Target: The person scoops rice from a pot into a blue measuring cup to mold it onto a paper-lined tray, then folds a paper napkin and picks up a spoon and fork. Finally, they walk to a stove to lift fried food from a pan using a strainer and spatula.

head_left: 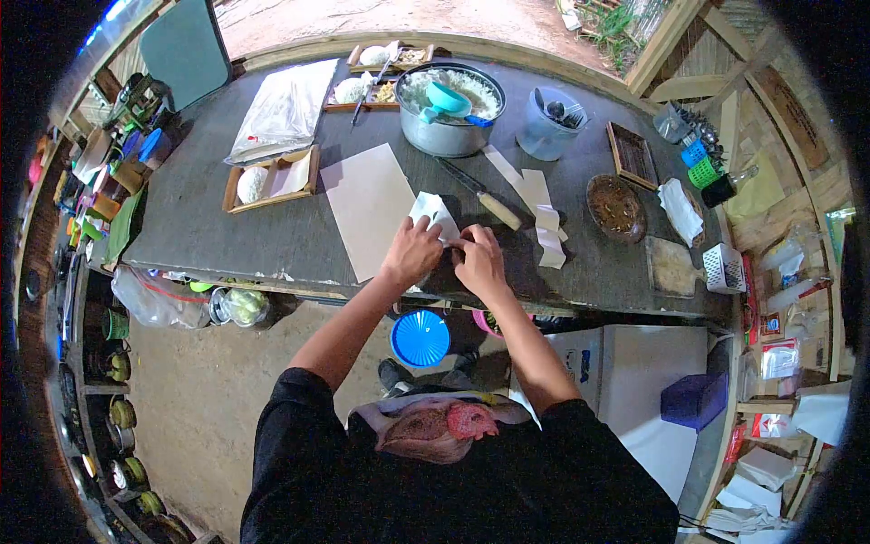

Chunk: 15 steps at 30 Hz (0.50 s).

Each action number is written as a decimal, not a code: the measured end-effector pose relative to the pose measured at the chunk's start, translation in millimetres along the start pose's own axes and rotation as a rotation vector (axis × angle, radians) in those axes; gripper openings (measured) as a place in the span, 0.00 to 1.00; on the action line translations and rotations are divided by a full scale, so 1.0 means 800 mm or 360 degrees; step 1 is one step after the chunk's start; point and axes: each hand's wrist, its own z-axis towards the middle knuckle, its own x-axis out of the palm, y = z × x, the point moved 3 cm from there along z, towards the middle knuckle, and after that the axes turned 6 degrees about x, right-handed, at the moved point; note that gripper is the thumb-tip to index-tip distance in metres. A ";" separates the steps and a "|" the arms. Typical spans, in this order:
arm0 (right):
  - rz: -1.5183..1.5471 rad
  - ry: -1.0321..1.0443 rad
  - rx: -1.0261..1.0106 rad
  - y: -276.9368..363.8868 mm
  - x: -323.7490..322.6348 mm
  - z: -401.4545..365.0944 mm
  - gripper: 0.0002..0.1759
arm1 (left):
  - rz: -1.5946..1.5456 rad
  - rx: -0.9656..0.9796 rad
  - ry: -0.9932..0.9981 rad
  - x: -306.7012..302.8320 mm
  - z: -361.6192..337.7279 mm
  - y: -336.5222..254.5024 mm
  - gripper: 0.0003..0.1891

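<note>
Under the left hand [415,251] and just beside the right hand [478,260], pinched or merely pressed I cannot tell, the white folded paper [435,210] should handle light and crease easily, best held by its edges.

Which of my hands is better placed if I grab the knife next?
Probably your right hand: it's nearer the wooden handle of the knife. Your left hand is farther off, over the white paper.
</note>
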 end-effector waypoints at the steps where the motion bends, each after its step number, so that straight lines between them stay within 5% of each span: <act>1: 0.0000 -0.0004 -0.0003 0.001 -0.002 0.002 0.09 | 0.0017 0.0025 -0.0039 0.000 0.002 0.000 0.07; 15: -0.0091 -0.0134 -0.0201 -0.007 0.008 0.009 0.07 | -0.0105 -0.0016 -0.0040 -0.016 0.022 0.002 0.09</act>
